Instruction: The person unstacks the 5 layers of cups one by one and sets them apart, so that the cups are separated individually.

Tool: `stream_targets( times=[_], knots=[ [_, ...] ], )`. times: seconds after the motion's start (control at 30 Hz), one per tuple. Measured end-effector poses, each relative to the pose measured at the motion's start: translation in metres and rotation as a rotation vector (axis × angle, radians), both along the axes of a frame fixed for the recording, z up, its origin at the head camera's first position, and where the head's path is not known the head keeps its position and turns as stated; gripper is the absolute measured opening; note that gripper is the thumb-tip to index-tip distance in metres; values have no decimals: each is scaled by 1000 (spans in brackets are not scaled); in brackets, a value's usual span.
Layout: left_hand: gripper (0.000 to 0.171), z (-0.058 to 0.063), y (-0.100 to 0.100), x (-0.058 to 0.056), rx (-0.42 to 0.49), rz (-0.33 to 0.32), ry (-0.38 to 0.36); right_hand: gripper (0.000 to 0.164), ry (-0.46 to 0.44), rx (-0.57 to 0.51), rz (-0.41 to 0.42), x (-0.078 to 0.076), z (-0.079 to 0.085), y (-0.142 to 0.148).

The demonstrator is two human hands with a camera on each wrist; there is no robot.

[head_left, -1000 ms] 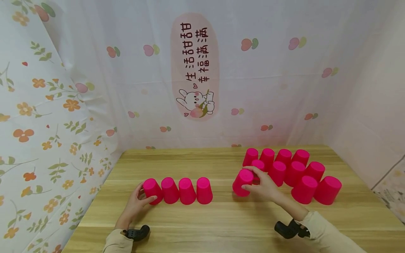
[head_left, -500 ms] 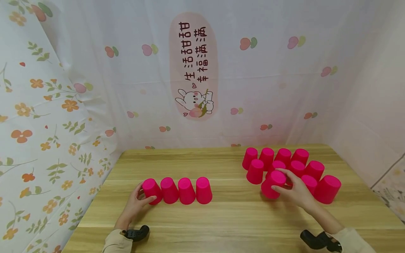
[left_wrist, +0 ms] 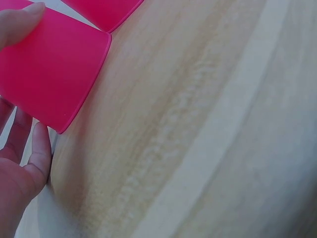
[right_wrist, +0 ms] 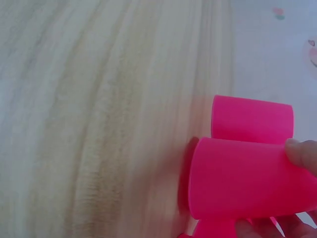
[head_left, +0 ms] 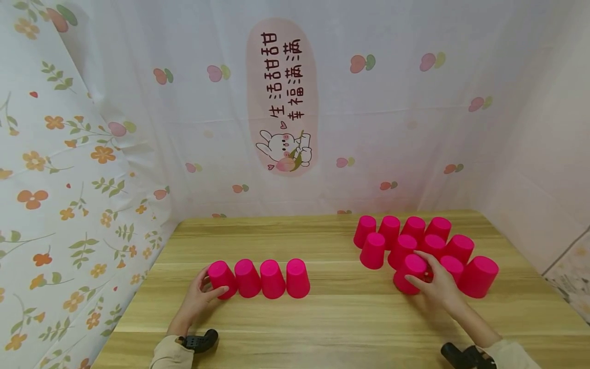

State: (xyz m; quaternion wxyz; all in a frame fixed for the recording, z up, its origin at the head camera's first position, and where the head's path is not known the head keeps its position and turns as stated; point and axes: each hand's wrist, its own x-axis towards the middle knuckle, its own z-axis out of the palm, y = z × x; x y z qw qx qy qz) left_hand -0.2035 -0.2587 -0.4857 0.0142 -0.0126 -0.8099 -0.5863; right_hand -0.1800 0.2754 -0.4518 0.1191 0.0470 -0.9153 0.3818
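Observation:
My left hand (head_left: pixel 195 297) holds the leftmost pink cup (head_left: pixel 223 279) of a short row, thumb at its front and fingers round its far side. That upside-down cup (left_wrist: pixel 54 64) fills the upper left of the left wrist view. On the right, my right hand (head_left: pixel 442 289) grips another upside-down pink cup (head_left: pixel 402 281) between thumb and fingers. In the right wrist view this cup (right_wrist: pixel 242 178) lies across the lower right, a dark shadow along its rim. Whether it touches the table cannot be told. Another cup (right_wrist: pixel 252 119) shows just beyond it.
Several more upside-down pink cups (head_left: pixel 273 279) continue the left row. At the right, a cluster of pink cups (head_left: pixel 433 248) stands behind and beside my right hand. A wooden table (head_left: pixel 313 328) lies beneath. Printed cloth (head_left: pixel 221 128) hangs at the back.
My right hand has moved right with its cup, from the middle of the table to the front of the cluster, then slightly further right and nearer. The left hand has stayed in place.

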Motion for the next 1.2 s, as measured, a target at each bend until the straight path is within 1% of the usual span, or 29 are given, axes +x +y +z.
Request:
stream_targets(
  times=[0.23, 0.4, 0.63, 0.73, 0.93, 1.07, 1.2],
  knots=[
    [63, 1, 1, 0, -3, 3, 2, 61, 35, 32, -37, 5, -5, 1],
    [64, 0, 0, 0, 3, 1, -4, 62, 16, 54, -40, 5, -5, 1],
    [65, -1, -1, 0, -20, 0, -7, 65, -21, 63, -36, 6, -4, 1],
    [65, -1, -1, -1, -21, 0, -6, 65, -4, 48, -24, 6, -2, 2],
    [65, -1, 0, -1, -19, -2, -7, 64, 83, 26, 27, 4, 9, 6],
    [65, -1, 0, 0, 1, -3, -3, 65, 122, -22, 83, 2, 25, 4],
    [65, -1, 0, 0, 4, -4, 0, 64, 167, -56, 116, -1, 41, -2]
  ],
)
